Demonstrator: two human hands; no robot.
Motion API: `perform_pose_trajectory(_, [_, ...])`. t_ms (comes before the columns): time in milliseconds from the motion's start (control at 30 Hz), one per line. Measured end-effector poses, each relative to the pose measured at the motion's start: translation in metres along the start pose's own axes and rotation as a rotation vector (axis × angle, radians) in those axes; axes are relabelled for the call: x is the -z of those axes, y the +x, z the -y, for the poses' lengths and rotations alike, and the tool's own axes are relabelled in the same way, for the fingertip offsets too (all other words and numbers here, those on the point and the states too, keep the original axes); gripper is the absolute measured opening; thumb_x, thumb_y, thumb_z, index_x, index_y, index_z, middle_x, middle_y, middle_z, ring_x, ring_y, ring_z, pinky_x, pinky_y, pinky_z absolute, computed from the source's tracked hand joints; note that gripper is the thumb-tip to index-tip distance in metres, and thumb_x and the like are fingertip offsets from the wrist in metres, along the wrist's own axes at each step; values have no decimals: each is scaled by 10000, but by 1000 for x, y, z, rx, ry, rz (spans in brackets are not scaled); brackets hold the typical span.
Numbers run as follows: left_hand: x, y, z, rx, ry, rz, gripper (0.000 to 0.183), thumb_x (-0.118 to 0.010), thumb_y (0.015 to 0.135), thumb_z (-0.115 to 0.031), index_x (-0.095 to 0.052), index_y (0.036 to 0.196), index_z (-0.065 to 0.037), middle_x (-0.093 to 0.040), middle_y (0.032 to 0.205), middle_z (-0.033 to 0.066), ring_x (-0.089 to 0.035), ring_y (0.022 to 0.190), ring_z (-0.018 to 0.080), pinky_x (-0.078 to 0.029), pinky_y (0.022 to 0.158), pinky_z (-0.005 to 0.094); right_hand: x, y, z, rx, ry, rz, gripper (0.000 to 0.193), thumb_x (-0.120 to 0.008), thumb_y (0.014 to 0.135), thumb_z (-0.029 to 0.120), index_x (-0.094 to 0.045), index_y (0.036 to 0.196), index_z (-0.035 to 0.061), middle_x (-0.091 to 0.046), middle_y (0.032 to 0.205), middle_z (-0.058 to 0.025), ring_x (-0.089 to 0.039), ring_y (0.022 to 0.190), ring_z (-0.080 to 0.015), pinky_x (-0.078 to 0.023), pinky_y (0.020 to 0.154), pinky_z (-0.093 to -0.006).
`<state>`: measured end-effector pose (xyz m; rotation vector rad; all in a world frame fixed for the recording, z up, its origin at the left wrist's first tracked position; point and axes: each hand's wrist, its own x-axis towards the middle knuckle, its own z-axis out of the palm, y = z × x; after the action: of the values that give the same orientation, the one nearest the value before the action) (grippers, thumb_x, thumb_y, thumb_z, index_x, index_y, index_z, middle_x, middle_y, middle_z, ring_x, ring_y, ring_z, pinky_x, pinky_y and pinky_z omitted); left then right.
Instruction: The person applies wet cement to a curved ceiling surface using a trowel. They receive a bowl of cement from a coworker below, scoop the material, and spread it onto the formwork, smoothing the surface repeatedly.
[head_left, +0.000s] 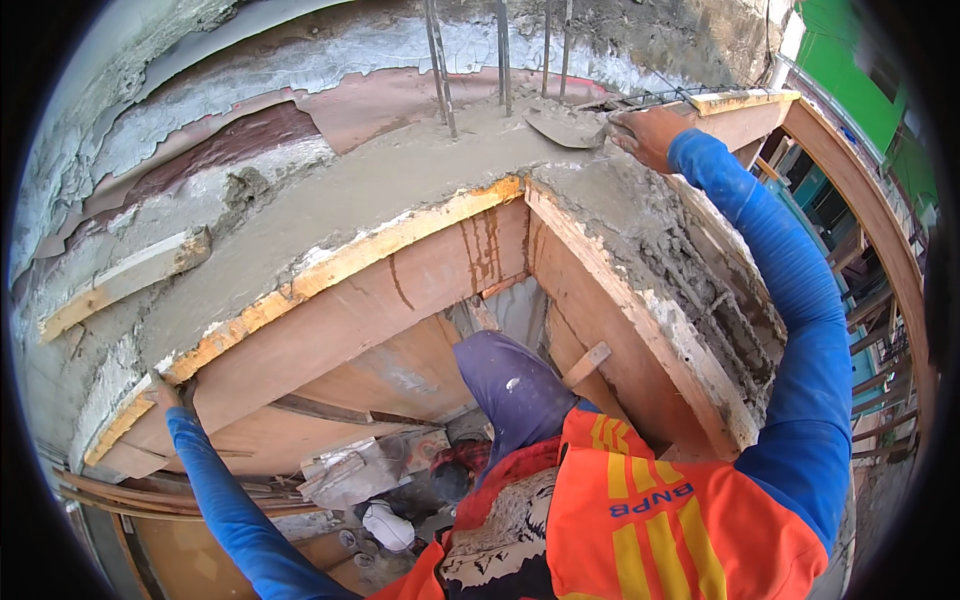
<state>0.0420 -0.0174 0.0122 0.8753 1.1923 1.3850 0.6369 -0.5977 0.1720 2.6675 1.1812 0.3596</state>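
My right hand [648, 136] is closed at the far right end of the wet concrete. It grips a trowel whose thin curved blade [562, 130] lies on the grey surface; the fingers hide its handle. At the left, my left hand [164, 391] is closed over the top edge of a wooden formwork board [345, 254]. Smoothed concrete [300, 215] runs behind this board. Rougher, ridged mortar [668, 238] covers the ledge beside the right-hand formwork board [640, 310].
Several steel bars [438, 75] stand up from the concrete near the wall. A loose wooden batten [125, 284] lies at the left. Below the boards are a white bundle [388, 525], purple cloth [510, 385] and rubble. A timber beam [880, 220] curves along the right.
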Motion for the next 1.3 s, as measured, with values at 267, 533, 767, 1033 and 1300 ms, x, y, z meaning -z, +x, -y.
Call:
perform_pose_trajectory(267, [32, 35, -3, -38, 31, 84, 796, -520, 920, -539, -179, 1450, -54, -478, 1325, 207, -556, 1149, 371, -548, 825, 520, 18, 4, 0, -60, -100, 57, 460, -505, 951, 388, -557, 1299, 92, -647, 1135, -208, -619, 1023, -394, -503, 896, -466])
perform_pose_trajectory(533, [32, 38, -12, -87, 25, -29, 929, -616, 876, -527, -70, 1471, -68, -440, 1354, 221, -569, 1121, 373, -552, 813, 546, 46, -118, -48, 60, 102, 175, 508, -602, 915, 367, -533, 1347, 108, -638, 1164, -207, -615, 1030, -364, -476, 942, -441])
perform_pose_trajectory(767, [20, 44, 9, 0, 35, 98, 827, -568, 907, -483, -117, 1449, -51, -384, 1393, 246, -548, 1150, 386, -514, 896, 551, 28, -99, -50, -31, -33, 20, 538, -520, 942, 477, -524, 1338, 113, -636, 1147, -201, -611, 1027, -374, -489, 930, -445])
perform_pose_trajectory(1033, [46, 89, 5, -49, 89, 98, 856, -597, 901, -445, -116, 1450, 2, -424, 1346, 299, -596, 1075, 417, -563, 818, 561, 70, -185, -59, -115, -40, 243, 486, -559, 936, 401, -504, 1372, 193, -635, 1186, -145, -594, 1051, -344, -456, 975, -461])
perform_pose_trajectory(1300, [56, 93, 0, -44, 159, 6, 974, -628, 846, -526, -35, 1479, -83, -464, 1306, 251, -585, 1045, 366, -516, 842, 554, 22, -127, -23, -57, -69, 152, 542, -593, 914, 340, -442, 1401, 155, -647, 1121, -185, -626, 981, -380, -500, 901, -465])
